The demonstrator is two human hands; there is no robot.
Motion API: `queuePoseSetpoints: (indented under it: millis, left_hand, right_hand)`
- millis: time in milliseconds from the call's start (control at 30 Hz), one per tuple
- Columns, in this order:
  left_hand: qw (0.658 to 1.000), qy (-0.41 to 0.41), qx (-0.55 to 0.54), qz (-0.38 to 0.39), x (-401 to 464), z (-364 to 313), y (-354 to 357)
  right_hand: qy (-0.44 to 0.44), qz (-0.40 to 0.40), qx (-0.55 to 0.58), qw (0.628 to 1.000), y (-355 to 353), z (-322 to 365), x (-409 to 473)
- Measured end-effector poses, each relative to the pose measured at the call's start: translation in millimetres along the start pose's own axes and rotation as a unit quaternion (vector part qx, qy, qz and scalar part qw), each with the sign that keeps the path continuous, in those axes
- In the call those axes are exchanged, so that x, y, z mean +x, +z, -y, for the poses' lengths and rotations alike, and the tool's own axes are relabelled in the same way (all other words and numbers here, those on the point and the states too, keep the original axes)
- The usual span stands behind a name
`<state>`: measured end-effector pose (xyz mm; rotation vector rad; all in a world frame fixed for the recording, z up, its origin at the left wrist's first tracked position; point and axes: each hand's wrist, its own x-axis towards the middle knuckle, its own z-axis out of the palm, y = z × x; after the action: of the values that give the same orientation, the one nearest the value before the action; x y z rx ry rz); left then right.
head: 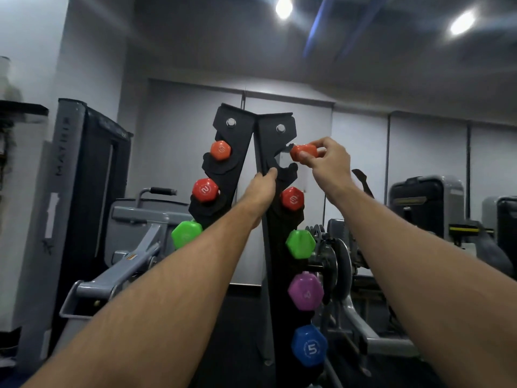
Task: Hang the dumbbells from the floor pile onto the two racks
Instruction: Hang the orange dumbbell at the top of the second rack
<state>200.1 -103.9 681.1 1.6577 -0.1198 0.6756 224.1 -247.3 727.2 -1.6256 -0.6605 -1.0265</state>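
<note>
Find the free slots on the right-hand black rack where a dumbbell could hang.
Free: the top notch beside the orange dumbbell in the right hand. Whether the cradle below is free is unclear. Crowded: red dumbbell, green dumbbell, purple dumbbell, blue dumbbell.

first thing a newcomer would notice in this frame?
Probably the right hand near centre, pinching an orange dumbbell at the top notch of the right black rack. Next, the bright dumbbell ends down that rack: red, green, purple, blue marked 5. The left hand grips the rack's edge just below, and the left rack shows orange, red and green ends.
</note>
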Motion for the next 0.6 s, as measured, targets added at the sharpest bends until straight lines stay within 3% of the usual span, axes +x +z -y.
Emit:
queuePoseSetpoints:
  millis: [600]
  left_hand:
    - [0.998, 0.044, -0.048, 0.025, 19.3, 17.6, -0.8]
  right_hand:
    - [0.026, 0.073, 0.001, 0.997, 38.9, -15.3, 13.6]
